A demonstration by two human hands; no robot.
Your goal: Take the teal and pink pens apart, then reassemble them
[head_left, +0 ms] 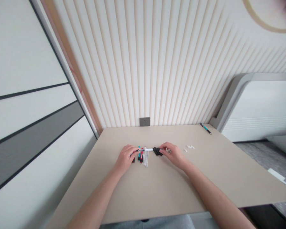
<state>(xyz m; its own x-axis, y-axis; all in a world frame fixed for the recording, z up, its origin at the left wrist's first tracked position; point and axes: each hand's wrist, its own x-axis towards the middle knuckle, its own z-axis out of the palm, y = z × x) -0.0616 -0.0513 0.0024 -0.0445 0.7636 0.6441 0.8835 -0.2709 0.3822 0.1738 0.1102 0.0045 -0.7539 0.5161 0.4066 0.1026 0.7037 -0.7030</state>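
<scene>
A black-and-white pen (148, 149) lies level between my two hands, above the table. My left hand (126, 156) pinches its black left end. At the other end, the fingers of my right hand (172, 153) are closed around the thin tip. Beneath and behind the pen lie several white rods (146, 159) side by side. Left of them, close to my left hand, are red and blue pen barrels (141, 156), partly hidden. A cluster of small black pieces (156, 152) sits just left of my right hand.
Small white pieces (190, 147) are scattered right of my right hand. A blue-and-black pen (206, 129) rests near the back right corner of the beige table (152, 190). Behind stands a ribbed wall with a dark socket (145, 121); a white cabinet (33, 165) borders the left.
</scene>
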